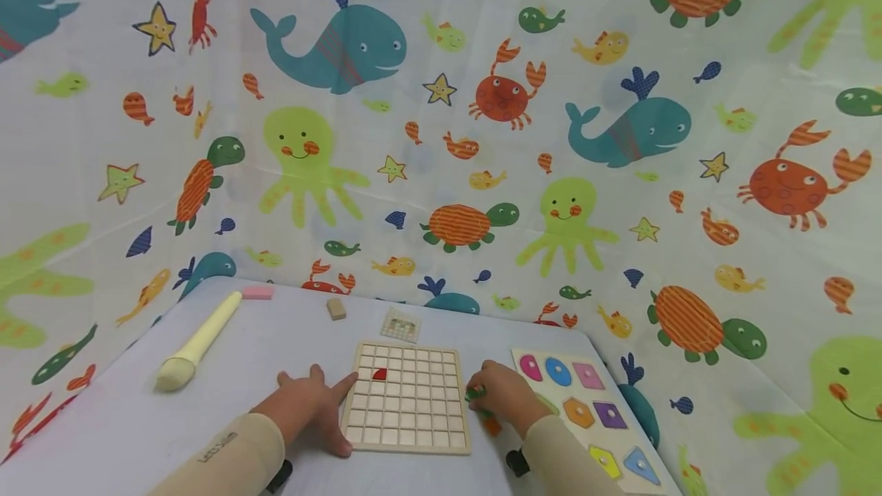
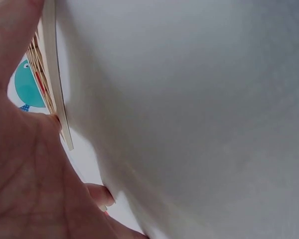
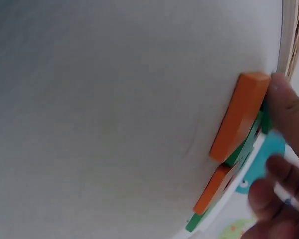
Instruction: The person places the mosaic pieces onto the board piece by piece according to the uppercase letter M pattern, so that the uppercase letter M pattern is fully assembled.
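Observation:
My left hand [image 1: 313, 404] lies along the left side of a wooden grid board [image 1: 406, 448], fingers spread. Its thumb and a straight finger touch the board's edge, also seen in the left wrist view. A red quarter-round piece [image 1: 380, 375] sits in one upper-left cell. By the board's right edge, my right hand [image 1: 510, 393] has its fingers bent at a green piece [image 1: 475, 392]; I cannot tell whether they pinch it. In the right wrist view my thumb [image 3: 289, 107] is right beside an orange block [image 3: 241, 114], with more orange and green pieces below it.
A shape-puzzle board [image 1: 551, 393] with coloured knobbed shapes lies at the right, partly behind my right arm. Beyond the grid board are a small patterned card [image 1: 400, 325] and a tan block [image 1: 335, 308]. A pale yellow cone-ended stick [image 1: 207, 331] and a pink block [image 1: 258, 292] lie back left.

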Motion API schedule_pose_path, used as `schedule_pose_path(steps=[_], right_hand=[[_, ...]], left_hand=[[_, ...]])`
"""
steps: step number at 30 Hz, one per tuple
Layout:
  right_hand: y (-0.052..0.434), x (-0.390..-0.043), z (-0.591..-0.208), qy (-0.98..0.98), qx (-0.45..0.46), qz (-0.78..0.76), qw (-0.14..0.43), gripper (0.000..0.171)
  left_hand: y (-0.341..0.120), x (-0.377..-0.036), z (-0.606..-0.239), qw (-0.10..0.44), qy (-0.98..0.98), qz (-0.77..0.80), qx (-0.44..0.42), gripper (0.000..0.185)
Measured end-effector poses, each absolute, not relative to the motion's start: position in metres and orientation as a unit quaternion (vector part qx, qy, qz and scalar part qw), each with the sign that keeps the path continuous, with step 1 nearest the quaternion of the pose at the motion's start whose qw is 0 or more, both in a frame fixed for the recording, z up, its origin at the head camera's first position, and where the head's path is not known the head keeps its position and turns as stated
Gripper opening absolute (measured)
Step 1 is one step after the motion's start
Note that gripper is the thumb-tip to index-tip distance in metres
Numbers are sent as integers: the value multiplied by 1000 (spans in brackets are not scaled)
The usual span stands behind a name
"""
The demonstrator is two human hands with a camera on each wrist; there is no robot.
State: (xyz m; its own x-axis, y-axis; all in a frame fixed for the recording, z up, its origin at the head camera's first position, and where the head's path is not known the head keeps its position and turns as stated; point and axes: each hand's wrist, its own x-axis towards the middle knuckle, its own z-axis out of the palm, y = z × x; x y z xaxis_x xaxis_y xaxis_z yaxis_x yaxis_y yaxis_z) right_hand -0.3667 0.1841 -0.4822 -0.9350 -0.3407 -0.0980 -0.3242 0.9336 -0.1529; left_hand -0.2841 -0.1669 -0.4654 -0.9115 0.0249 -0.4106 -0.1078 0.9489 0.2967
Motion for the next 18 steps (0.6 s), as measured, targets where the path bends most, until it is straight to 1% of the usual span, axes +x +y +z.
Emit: schedule_pose_path(steps=[1,3,5,8,13,18], right_hand=[[184,-367,-482,983,-161,-65,56,29],[184,-368,-482,987,-137,-63,49,38],[185,-368,-482,990,-115,-63,53,46],[187,-369,-484,990,-105,-65,63,51],[187,-369,-488,988,-124,-74,54,39],[187,-367,-488,987,-134,-80,37,36]], left_hand=[[-167,-284,-465,209,965,158,-22,131],[-167,-283,-466,208,966,155,-20,131],[-167,-283,-466,207,966,155,-18,131],[-168,-283,-466,207,966,153,-17,131],[-169,-281,-462,210,965,153,-21,129],[-167,-279,-458,214,964,154,-19,127]])
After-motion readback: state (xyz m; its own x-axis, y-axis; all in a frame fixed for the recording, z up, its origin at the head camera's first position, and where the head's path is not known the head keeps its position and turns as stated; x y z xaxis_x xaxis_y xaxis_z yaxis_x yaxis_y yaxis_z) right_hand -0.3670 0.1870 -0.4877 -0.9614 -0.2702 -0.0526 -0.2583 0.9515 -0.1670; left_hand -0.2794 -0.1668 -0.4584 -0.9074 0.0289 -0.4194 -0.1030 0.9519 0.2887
